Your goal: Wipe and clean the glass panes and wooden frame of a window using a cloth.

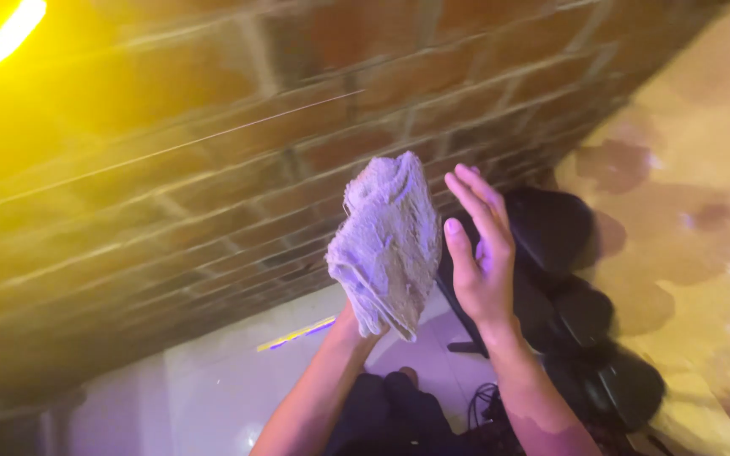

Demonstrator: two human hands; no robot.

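Grey, soft folded terry cloth (386, 245), likely light and limp, bunched in left hand (350, 325); right hand (479, 253) beside it, fingers (475, 198) spread, empty.

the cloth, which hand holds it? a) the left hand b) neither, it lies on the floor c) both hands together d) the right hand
a: the pale folded cloth is raised by the left hand hidden beneath it, while the right hand is open beside it with fingers spread.
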